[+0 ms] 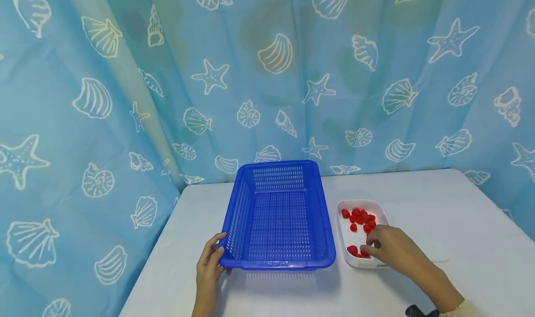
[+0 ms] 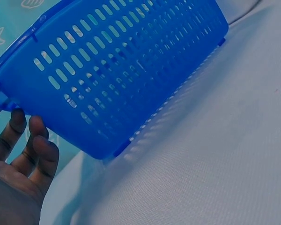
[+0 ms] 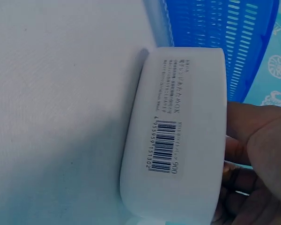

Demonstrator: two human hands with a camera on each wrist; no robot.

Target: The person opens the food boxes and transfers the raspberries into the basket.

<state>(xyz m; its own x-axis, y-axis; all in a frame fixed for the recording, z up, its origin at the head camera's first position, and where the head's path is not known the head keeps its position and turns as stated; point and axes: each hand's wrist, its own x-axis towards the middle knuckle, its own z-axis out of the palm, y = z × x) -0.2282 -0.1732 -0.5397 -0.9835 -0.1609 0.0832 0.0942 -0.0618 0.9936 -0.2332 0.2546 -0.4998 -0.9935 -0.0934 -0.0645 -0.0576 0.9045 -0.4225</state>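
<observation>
A blue plastic basket with slotted walls stands on the white table in the head view. My left hand grips its near left corner at the rim; in the left wrist view its fingers bend up under that rim. Right of the basket sits a white rectangular container holding several small red strawberry-like pieces. My right hand reaches over the container's near right side, thumb and forefinger bent and apart, close to the red pieces. The container's wall hides its fingertips in the right wrist view.
The white table spreads around both containers. A blue curtain with shell and starfish prints hangs behind and to the left. A thin pale line lies on the table right of the right hand. The container's side carries a barcode label.
</observation>
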